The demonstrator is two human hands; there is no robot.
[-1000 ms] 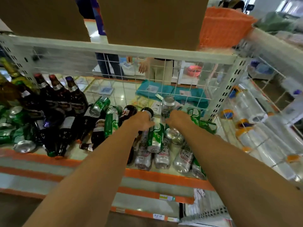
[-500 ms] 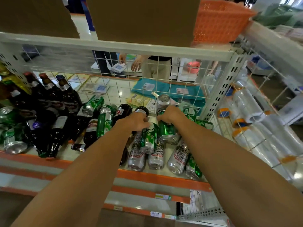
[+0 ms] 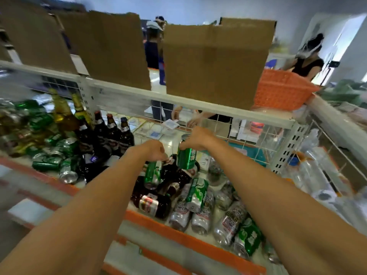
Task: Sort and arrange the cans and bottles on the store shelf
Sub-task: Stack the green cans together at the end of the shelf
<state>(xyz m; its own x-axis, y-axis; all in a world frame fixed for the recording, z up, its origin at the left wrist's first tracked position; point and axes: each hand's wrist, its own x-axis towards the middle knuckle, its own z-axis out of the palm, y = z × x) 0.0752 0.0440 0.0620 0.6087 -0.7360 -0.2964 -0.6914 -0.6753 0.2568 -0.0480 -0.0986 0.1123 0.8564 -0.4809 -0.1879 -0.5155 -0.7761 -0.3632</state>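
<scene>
Whereas 1 sec ago both hands were down in the heap, 2 cans are now lifted off it, so sorting has begun but nothing is placed yet.
Item 1: left hand (image 3: 153,150) grips tilted green can (image 3: 151,174), which hangs at the hand's 6 o'clock.
Item 2: right hand (image 3: 197,138) grips upright green can (image 3: 186,158), also at 6 o'clock.
Loose cans (image 3: 200,217) lie on shelf (image 3: 188,242) at 5 o'clock of the hands, standing bottles (image 3: 112,133) at 10 o'clock.
Fingers are blurred; both grips are prob. from the top.

readable text: none, frame blurred | green can (image 3: 197,194): pale swirl print, no letters legible | silver cans (image 3: 231,221): red and black label marks, wording unreadable | brown bottle (image 3: 151,204) lying down: red and white label, unreadable | standing bottles (image 3: 111,128): neck labels too small to read
</scene>
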